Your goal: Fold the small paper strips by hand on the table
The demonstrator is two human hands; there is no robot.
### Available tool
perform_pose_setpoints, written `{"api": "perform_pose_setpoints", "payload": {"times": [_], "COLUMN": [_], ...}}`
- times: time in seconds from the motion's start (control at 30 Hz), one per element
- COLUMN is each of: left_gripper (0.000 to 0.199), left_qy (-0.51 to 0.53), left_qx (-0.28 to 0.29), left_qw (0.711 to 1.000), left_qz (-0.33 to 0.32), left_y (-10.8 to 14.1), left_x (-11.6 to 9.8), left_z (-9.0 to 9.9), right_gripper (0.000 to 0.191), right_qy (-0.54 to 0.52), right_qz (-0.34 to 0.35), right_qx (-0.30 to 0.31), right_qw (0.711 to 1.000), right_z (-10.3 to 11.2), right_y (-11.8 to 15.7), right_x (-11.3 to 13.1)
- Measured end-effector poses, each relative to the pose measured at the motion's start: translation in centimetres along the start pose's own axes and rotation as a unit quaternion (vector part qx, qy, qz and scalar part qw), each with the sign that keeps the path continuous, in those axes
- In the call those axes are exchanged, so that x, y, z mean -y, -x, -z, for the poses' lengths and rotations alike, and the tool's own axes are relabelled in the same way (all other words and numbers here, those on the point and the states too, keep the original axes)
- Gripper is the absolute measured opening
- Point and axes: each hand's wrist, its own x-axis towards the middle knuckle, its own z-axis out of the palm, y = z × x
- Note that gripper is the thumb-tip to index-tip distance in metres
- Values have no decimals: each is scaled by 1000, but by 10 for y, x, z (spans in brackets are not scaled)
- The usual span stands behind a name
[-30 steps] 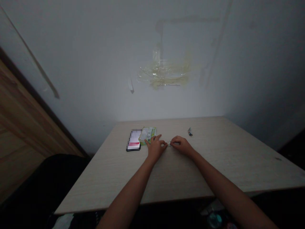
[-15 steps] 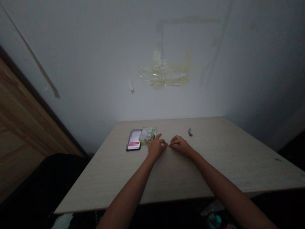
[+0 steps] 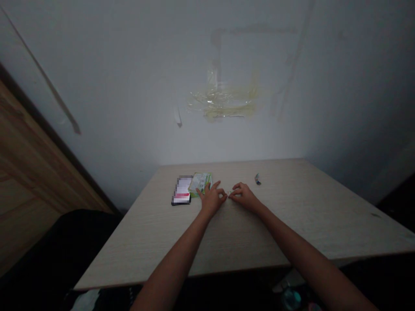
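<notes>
Close together over the middle of the table, both hands pinch at a tiny pale piece (image 3: 229, 192) that is too small to name. My left hand (image 3: 212, 201) has thumb and forefinger pressed together at its left side, the other fingers spread beside a green and white packet (image 3: 201, 182). From the right, my right hand (image 3: 244, 196) closes thumb and fingertips on the piece's other side. The packet lies partly over the edge of a phone (image 3: 182, 190), whose lit screen is blurred out.
A small crumpled wrapper scrap (image 3: 257, 179) lies on the pale wooden table (image 3: 145, 242), right of the hands. Behind rises a grey wall (image 3: 129, 86) with old tape (image 3: 223, 103) stuck on it. A wooden panel (image 3: 32, 172) stands at left. Below the front edge is a bottle (image 3: 291, 298).
My right hand has shifted very slightly left, nearer to my left hand. The left hand keeps its pinch, and the packet and phone lie as before.
</notes>
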Motion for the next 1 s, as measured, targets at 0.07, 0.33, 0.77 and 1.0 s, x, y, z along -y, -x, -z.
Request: {"api": "perform_pose_setpoints", "payload": {"times": [0.07, 0.33, 0.77, 1.0], "left_gripper": [13, 14, 14, 14], "left_qy": [2, 3, 2, 8], "left_qx": [-2, -18, -32, -31], "left_qw": [1000, 1000, 999, 999], "left_qz": [-4, -18, -16, -12], "left_y": [-1, -1, 3, 2], "left_x": [1, 4, 5, 3], "left_z": [-1, -5, -7, -5], "right_gripper": [8, 13, 9, 9], "right_qy": [-2, 10, -62, -27], "right_qz": [-8, -40, -17, -22], "right_qx": [-1, -3, 21, 2], "right_qw": [1000, 999, 998, 999], "right_z": [-1, -1, 0, -3], "right_y": [-1, -5, -5, -3], "right_x": [-1, 3, -10, -6]}}
